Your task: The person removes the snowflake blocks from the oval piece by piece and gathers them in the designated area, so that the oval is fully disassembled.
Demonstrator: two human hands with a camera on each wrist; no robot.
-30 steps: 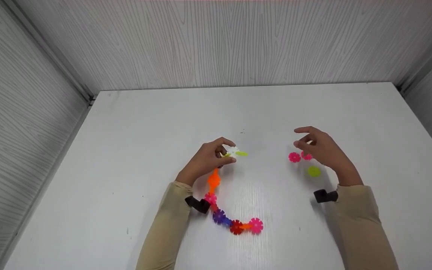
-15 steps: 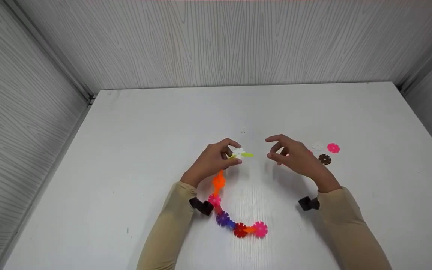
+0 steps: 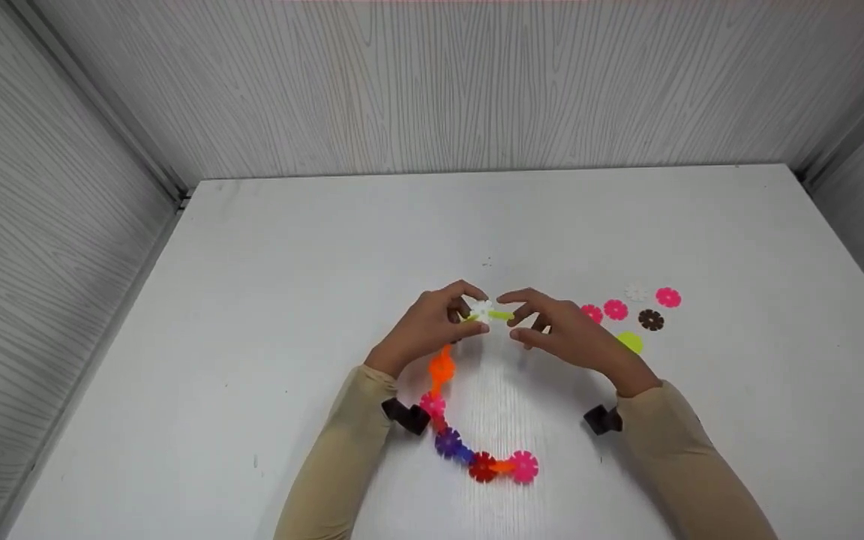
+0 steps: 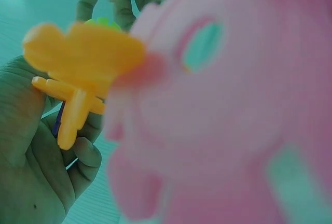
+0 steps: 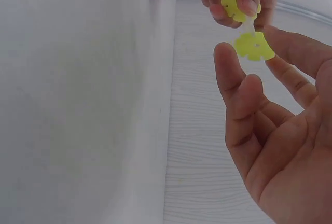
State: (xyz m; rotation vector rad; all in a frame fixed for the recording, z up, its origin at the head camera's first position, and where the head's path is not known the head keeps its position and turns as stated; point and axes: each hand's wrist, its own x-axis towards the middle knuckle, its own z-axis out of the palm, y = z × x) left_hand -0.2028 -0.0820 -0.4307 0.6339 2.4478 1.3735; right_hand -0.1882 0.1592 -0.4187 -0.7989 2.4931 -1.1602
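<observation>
My left hand (image 3: pixel 424 330) pinches the upper end of a chain of interlocking snowflake discs. From there the chain curves down beside my wrist through an orange disc (image 3: pixel 442 368), a purple disc (image 3: pixel 448 442) and a dark red disc (image 3: pixel 483 466) to a pink disc (image 3: pixel 524 466). A white disc (image 3: pixel 481 310) sits at the held end, with a yellow-green disc (image 5: pixel 254 46) slotted onto it. My right hand (image 3: pixel 567 336) reaches around that yellow-green disc, thumb and fingers spread; whether they touch it I cannot tell. In the left wrist view a blurred pink disc (image 4: pixel 218 110) hides much.
Loose discs lie right of my right hand: pink ones (image 3: pixel 616 309), a white one (image 3: pixel 636 292), a brown one (image 3: pixel 651 320) and a yellow-green one (image 3: pixel 631 343). The white table (image 3: pixel 312 247) meets wood-grain panels at the back and sides.
My right hand has moved left from above the loose discs to the chain's yellow-green end. My left hand has shifted slightly right with the chain, still pinching it.
</observation>
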